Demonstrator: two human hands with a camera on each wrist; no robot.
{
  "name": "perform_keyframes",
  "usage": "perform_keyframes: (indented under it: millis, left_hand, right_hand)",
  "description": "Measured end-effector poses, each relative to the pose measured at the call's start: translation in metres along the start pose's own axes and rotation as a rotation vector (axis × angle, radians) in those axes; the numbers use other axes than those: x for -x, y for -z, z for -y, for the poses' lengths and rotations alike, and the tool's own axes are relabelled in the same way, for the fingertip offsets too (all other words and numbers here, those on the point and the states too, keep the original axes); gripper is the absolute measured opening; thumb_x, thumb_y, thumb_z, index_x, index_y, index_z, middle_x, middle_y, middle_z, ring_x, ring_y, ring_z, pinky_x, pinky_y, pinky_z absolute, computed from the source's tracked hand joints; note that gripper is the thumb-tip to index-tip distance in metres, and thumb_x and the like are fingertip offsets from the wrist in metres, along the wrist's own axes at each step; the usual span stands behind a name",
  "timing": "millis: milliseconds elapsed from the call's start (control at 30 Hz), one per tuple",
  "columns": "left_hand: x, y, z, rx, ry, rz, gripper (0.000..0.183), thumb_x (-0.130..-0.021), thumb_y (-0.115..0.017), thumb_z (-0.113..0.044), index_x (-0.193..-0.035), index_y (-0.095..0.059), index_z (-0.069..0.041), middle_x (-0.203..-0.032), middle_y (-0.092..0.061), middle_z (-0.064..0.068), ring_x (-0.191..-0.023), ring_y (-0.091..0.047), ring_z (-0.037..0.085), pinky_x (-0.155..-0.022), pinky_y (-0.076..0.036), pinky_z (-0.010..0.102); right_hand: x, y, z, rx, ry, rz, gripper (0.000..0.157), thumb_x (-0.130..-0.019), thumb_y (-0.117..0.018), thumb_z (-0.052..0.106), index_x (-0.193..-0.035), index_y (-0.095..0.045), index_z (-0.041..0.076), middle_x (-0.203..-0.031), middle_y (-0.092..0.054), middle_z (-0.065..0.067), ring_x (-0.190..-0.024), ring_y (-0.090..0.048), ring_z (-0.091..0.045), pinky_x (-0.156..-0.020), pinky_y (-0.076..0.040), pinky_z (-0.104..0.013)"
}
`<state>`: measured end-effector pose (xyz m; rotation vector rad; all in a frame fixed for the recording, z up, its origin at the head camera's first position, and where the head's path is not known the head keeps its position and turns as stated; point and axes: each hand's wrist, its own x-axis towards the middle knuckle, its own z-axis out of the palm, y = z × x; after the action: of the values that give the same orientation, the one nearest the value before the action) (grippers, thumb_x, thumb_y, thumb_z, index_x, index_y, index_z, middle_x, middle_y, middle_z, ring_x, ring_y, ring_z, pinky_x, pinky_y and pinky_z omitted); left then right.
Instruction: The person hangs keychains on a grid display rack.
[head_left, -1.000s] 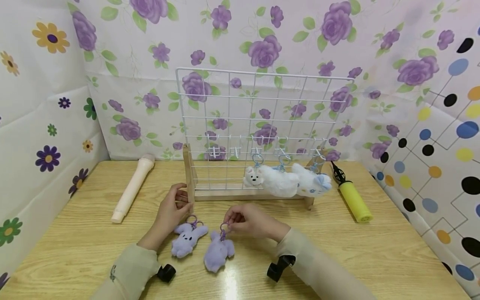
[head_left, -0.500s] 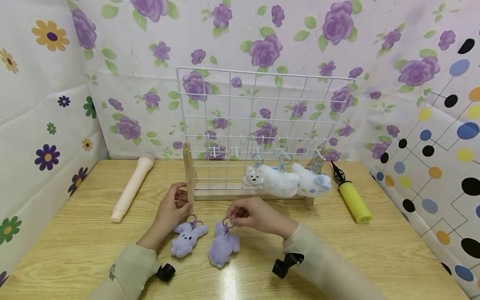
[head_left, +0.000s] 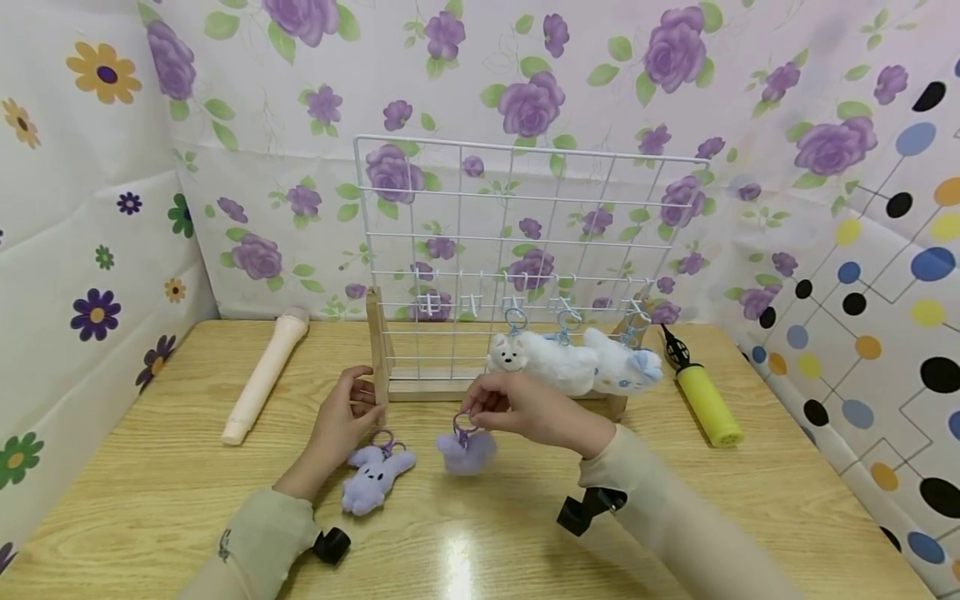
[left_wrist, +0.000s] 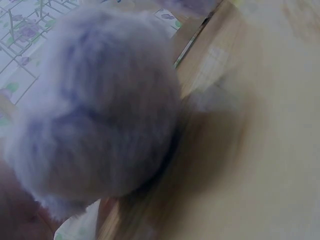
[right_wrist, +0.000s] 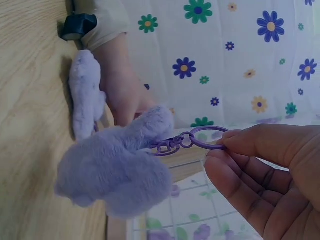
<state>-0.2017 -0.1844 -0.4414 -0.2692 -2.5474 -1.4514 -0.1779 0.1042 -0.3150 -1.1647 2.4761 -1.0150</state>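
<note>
In the head view my right hand pinches the purple ring of a lilac plush keychain lifted off the table. The right wrist view shows that plush hanging from its purple ring between thumb and fingertips. A second lilac plush keychain, a bunny with a small face, lies on the table beside my left wrist. My left hand rests at the left wooden foot of the rack, fingers loosely bent. Lilac fur fills much of the left wrist view, hiding the left fingers.
A white wire grid rack stands at the back. White plush keychains hang on its right hooks; two left hooks hold nothing. A pale tube-shaped object lies left, a yellow hand pump right.
My right hand has moved up and to the right, toward the rack, raising the lilac plush by its ring. The left hand and the bunny beside it have stayed put.
</note>
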Motion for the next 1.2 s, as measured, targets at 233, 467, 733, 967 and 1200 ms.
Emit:
perform_keyframes:
  millis: [233,467,733,967,1200]
  left_hand:
    - [-0.001,-0.001,0.001,-0.004,-0.007,-0.002,0.056,-0.086,-0.067,0.002,-0.135,-0.04,-0.002,-0.11,-0.058,0.02,-0.094,-0.062,0.029,-0.076,-0.056,0.027]
    - [0.001,-0.001,0.002,-0.009,-0.013,-0.004,0.056,-0.086,-0.068,0.002,-0.134,-0.04,-0.002,-0.109,-0.058,0.02,-0.093,-0.062,0.029,-0.074,-0.055,0.022]
    - [0.002,-0.001,0.001,-0.012,-0.009,0.0,0.056,-0.086,-0.067,0.002,-0.135,-0.04,-0.002,-0.109,-0.058,0.02,-0.093,-0.062,0.028,-0.074,-0.054,0.022]
    - [0.001,0.001,0.001,-0.012,-0.008,-0.001,0.056,-0.086,-0.067,0.001,-0.135,-0.04,-0.003,-0.109,-0.058,0.02,-0.093,-0.062,0.029,-0.074,-0.055,0.023]
    - [0.001,0.001,0.001,-0.011,-0.015,-0.009,0.056,-0.086,-0.067,0.003,-0.135,-0.04,-0.003,-0.109,-0.058,0.021,-0.092,-0.063,0.029,-0.074,-0.055,0.024]
  right_hand:
    - [-0.003,0.019,0.012,0.053,0.01,-0.023,0.01,-0.093,-0.063,0.012,-0.102,-0.067,0.013,-0.091,-0.068,0.001,-0.077,-0.061,-0.003,-0.069,-0.055,-0.021]
    - [-0.009,0.034,0.021,0.058,-0.028,-0.018,0.011,-0.094,-0.062,0.014,-0.104,-0.066,0.013,-0.091,-0.068,0.002,-0.078,-0.062,-0.007,-0.07,-0.055,-0.025]
    - [-0.018,0.056,0.026,0.066,0.004,-0.036,0.012,-0.094,-0.06,0.008,-0.105,-0.065,0.007,-0.094,-0.069,-0.008,-0.08,-0.065,-0.013,-0.071,-0.056,-0.024]
    - [-0.027,0.072,0.033,0.111,-0.017,-0.088,0.01,-0.094,-0.061,0.006,-0.103,-0.065,0.007,-0.093,-0.069,-0.007,-0.08,-0.066,-0.015,-0.071,-0.056,-0.024]
    - [-0.036,0.083,0.033,0.165,-0.037,-0.116,0.01,-0.093,-0.062,0.007,-0.102,-0.065,0.006,-0.093,-0.069,-0.008,-0.08,-0.065,-0.014,-0.071,-0.056,-0.025]
